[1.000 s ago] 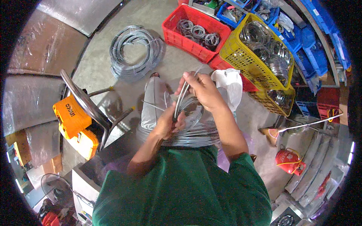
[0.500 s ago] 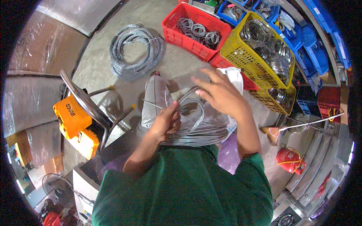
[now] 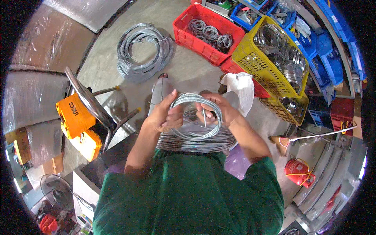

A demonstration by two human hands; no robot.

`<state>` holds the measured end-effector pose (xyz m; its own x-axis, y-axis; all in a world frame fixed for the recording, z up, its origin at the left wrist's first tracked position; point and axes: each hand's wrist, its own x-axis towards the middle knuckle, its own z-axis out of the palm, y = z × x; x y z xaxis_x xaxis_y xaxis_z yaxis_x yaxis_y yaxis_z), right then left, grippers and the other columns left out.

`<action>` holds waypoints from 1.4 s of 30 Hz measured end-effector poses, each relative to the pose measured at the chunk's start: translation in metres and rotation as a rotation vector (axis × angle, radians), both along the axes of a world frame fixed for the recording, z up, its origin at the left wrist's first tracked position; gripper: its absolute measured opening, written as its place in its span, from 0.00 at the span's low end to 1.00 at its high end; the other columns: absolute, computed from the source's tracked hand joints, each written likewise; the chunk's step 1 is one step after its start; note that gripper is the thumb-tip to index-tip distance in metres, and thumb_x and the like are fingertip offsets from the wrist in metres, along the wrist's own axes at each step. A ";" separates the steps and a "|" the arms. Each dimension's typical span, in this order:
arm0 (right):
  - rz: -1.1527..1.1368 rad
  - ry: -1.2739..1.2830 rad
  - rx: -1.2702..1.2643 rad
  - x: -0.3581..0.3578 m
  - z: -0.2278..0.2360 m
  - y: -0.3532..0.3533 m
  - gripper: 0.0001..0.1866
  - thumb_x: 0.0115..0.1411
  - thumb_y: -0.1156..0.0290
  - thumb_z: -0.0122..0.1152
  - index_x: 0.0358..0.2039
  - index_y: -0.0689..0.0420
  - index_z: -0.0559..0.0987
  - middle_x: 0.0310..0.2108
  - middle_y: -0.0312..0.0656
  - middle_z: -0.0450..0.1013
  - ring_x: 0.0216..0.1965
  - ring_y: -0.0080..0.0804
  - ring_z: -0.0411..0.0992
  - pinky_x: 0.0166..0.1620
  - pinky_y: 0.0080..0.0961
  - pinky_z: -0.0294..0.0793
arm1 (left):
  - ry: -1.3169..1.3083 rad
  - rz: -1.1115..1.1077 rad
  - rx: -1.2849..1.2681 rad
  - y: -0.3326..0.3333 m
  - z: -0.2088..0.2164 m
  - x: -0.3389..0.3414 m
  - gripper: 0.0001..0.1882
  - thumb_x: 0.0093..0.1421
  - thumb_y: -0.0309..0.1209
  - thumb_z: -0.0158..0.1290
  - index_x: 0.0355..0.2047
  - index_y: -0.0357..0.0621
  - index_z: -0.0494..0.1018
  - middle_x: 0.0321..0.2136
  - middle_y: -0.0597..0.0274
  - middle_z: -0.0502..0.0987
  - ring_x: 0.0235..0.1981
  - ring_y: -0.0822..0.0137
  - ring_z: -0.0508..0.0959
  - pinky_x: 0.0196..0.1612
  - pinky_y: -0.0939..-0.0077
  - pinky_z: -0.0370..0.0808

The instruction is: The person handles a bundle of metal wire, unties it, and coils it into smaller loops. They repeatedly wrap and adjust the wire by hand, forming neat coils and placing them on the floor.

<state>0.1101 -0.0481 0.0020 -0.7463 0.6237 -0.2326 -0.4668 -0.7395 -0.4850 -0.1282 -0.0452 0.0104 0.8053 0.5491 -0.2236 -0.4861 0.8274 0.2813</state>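
A small round coil of grey wire cable (image 3: 214, 105) is held up between my two hands over my lap. My left hand (image 3: 167, 113) is closed round the coil's left side, thumb pointing up. On the right side, the curled fingers of my right hand (image 3: 219, 107) grip the coil, and a short wire end hangs down inside the loop near the fingertips. Beneath them a larger bundle of wire cable (image 3: 196, 144) lies across my lap, partly hidden by the hands and the small coil.
Ahead on the floor lies a big wire coil (image 3: 124, 49). A red crate (image 3: 192, 44) and a yellow crate (image 3: 250, 66), both holding coils, stand ahead right. Left are a metal-tube frame (image 3: 84, 88) and an orange case (image 3: 72, 113); right, a broom (image 3: 282, 144) and red gas cylinder (image 3: 297, 172).
My right hand, spread and raised before, has come down and closed on the coil. The small coil now shows as a rounder, fuller ring, lifted above the lap bundle.
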 end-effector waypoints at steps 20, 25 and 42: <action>-0.441 -0.411 0.488 0.055 -0.005 -0.006 0.38 0.69 0.39 0.43 0.60 0.63 0.72 0.43 0.41 0.77 0.32 0.24 0.73 0.36 0.22 0.72 | 0.052 0.093 -0.191 -0.016 0.001 0.023 0.31 0.70 0.59 0.40 0.16 0.54 0.60 0.07 0.71 0.56 0.04 0.76 0.53 0.11 0.79 0.53; -0.133 -1.087 0.782 0.044 0.022 -0.014 0.23 0.68 0.62 0.57 0.58 0.63 0.73 0.38 0.42 0.76 0.35 0.24 0.73 0.39 0.23 0.73 | 0.302 0.066 -0.198 -0.010 -0.008 0.030 0.29 0.70 0.58 0.40 0.20 0.51 0.67 0.09 0.68 0.63 0.07 0.71 0.62 0.14 0.77 0.61; -0.253 -0.830 0.273 0.066 -0.080 0.151 0.19 0.67 0.50 0.57 0.43 0.54 0.73 0.27 0.31 0.69 0.26 0.21 0.66 0.28 0.24 0.65 | 1.071 0.223 0.389 -0.008 -0.082 -0.015 0.24 0.71 0.45 0.47 0.51 0.35 0.74 0.42 0.58 0.81 0.42 0.67 0.80 0.45 0.72 0.75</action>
